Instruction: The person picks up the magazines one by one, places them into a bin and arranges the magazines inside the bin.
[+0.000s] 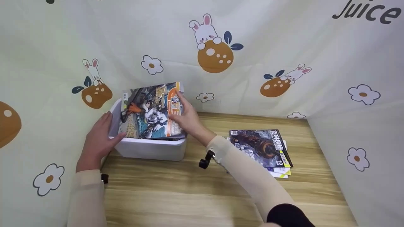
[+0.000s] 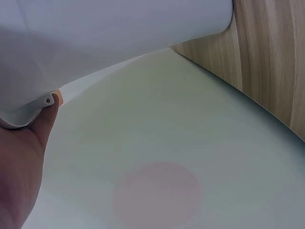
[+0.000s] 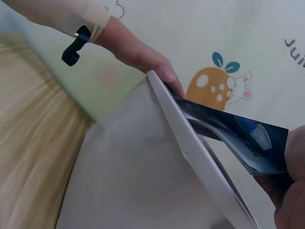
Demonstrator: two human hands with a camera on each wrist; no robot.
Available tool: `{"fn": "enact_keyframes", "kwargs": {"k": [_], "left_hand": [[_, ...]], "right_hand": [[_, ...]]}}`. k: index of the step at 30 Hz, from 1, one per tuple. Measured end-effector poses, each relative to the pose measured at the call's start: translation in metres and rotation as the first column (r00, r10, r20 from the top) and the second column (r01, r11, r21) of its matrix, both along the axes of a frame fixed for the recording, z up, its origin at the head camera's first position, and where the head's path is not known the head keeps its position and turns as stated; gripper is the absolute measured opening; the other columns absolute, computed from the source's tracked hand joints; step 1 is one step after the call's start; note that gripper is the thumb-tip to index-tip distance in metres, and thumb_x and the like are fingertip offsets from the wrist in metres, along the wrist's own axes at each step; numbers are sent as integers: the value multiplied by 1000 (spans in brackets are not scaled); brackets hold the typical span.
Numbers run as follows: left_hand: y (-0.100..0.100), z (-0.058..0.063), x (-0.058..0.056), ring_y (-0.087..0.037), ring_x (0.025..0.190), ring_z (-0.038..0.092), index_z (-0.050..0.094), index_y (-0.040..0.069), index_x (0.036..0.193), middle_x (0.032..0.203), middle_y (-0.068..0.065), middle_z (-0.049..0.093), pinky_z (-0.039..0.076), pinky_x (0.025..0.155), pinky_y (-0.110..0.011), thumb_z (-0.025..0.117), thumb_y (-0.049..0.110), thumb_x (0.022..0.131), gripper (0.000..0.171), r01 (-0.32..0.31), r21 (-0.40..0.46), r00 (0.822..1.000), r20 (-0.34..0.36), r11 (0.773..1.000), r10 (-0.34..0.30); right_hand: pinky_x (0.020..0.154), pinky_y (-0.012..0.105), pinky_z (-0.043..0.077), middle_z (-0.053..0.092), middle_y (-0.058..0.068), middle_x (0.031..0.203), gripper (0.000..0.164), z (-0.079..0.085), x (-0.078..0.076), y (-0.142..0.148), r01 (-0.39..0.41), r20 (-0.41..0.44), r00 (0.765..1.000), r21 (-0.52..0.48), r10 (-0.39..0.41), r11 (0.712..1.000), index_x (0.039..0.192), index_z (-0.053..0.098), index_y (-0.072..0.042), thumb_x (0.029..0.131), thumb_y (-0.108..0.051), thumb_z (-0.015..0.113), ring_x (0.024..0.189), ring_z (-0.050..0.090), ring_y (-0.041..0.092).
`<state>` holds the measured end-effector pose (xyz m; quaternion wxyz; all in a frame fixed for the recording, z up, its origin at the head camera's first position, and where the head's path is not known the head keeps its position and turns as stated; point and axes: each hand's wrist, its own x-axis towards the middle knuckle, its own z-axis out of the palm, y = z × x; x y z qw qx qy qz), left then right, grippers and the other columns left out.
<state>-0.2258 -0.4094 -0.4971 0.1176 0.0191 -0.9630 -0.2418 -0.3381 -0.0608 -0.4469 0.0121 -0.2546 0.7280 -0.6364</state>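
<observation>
A white plastic bin (image 1: pixel 151 150) stands toward the back left of the wooden surface. My left hand (image 1: pixel 97 138) grips its left end, with the thumb over the front rim and the fingers along the side. In the left wrist view, fingers (image 2: pixel 45 119) curl round the bin's edge. A colourful magazine (image 1: pixel 148 112) with an orange strip lies tilted in the bin's opening, rising above the back rim. Its right edge is pinched by my right hand (image 1: pixel 191 119), thumb on the cover. From the right wrist view, the magazine (image 3: pixel 259 138) slants across the rim. Whatever lies below it is hidden.
On the right, a small stack of magazines (image 1: pixel 260 148) with a dark top cover lies on the wooden surface (image 1: pixel 164 192). A pale cloth (image 1: pixel 252 37) printed with rabbits, oranges and flowers walls in the back and both sides.
</observation>
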Motion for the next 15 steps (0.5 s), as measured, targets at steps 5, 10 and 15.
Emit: {"fn": "enact_keyframes", "kwargs": {"k": [5, 10, 15], "left_hand": [[0, 3, -1, -47, 168, 15, 17, 4, 177, 182, -24, 17, 22, 127, -78, 62, 76, 98, 116, -8, 12, 1000, 3, 1000, 8], [1, 5, -7, -46, 168, 14, 15, 7, 178, 183, -21, 16, 20, 128, -77, 64, 74, 98, 115, 5, 27, 1000, -20, 1000, -5], [-1, 0, -2, -48, 168, 15, 17, 3, 177, 183, -23, 16, 21, 128, -76, 65, 72, 99, 115, 10, 19, 1000, -12, 1000, -10]], "right_hand": [[122, 25, 43, 36, 9, 178, 110, 2, 5, -17, 31, 13, 999, 63, -32, 998, 177, 31, -27, 88, 2, 89, 154, 50, 25], [127, 27, 37, 37, 8, 178, 110, 4, 4, -28, 75, -43, 997, 122, -70, 990, 177, 29, -25, 88, 1, 89, 160, 41, 26], [126, 25, 38, 39, 7, 177, 110, -2, 9, -35, 77, 1, 997, 151, -78, 985, 178, 28, -26, 90, 0, 89, 157, 47, 24]]}}
